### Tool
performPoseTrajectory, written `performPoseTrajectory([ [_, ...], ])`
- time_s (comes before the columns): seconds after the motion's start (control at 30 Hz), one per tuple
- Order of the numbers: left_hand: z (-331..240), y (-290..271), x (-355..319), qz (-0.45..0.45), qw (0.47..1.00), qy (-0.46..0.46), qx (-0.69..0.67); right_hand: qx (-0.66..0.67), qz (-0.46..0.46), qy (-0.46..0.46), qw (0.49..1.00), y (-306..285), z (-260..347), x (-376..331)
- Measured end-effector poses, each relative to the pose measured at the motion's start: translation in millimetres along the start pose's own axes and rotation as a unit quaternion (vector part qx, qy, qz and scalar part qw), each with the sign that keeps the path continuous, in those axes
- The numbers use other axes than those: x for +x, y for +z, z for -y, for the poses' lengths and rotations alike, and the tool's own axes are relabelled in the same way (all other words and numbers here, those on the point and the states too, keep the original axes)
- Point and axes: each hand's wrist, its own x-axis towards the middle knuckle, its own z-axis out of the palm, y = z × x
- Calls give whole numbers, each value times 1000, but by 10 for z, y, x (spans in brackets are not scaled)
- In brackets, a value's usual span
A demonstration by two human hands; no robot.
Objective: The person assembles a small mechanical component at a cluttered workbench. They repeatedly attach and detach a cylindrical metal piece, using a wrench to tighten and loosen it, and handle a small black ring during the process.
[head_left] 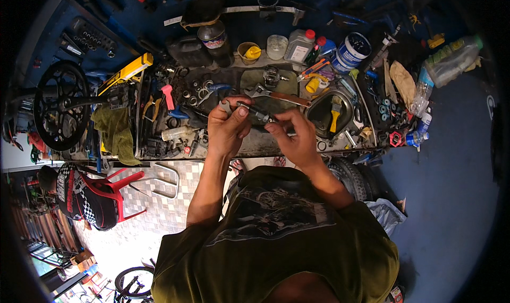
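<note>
Above the workbench's front edge, my left hand (229,127) is closed round a short grey metal rod (256,112) that looks like an axle with collars on it. A wrench-like open jaw (225,107) shows beside the left thumb; the rest of that tool is hidden by the fingers. My right hand (295,138) pinches the rod's right end between thumb and fingertips. Just beyond the hands lies an adjustable wrench (258,91) with a brown handle (289,98). Right of it rests a dark metal basin (319,112) with a yellow-handled brush (335,117) inside.
Loose parts and tools crowd the workbench (249,141). A black chainring with crank (62,105) and green cloth (114,125) are at left. Bottles, a white-and-blue tub (351,50) and a plastic bottle (451,61) stand behind and right. A person (87,197) sits on a red chair (119,192).
</note>
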Motion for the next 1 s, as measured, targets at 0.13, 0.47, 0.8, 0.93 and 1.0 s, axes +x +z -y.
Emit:
performPoseTrajectory([
  [0.13,18,-20,-83,7,998,-20,59,438,147,415,784,-46,-194,-190],
  [0.47,139,-72,-193,-40,991,-80,103,-71,7,-81,994,-109,-231,-225],
  [0.8,221,-183,-305,51,959,39,274,444,28,574,688,-302,-63,-279],
  [0.93,145,-167,-341,113,863,124,477,328,124,565,747,-329,-262,-379],
  [1.0,97,-163,-354,130,843,103,512,304,139,561,758,-314,-347,-365],
])
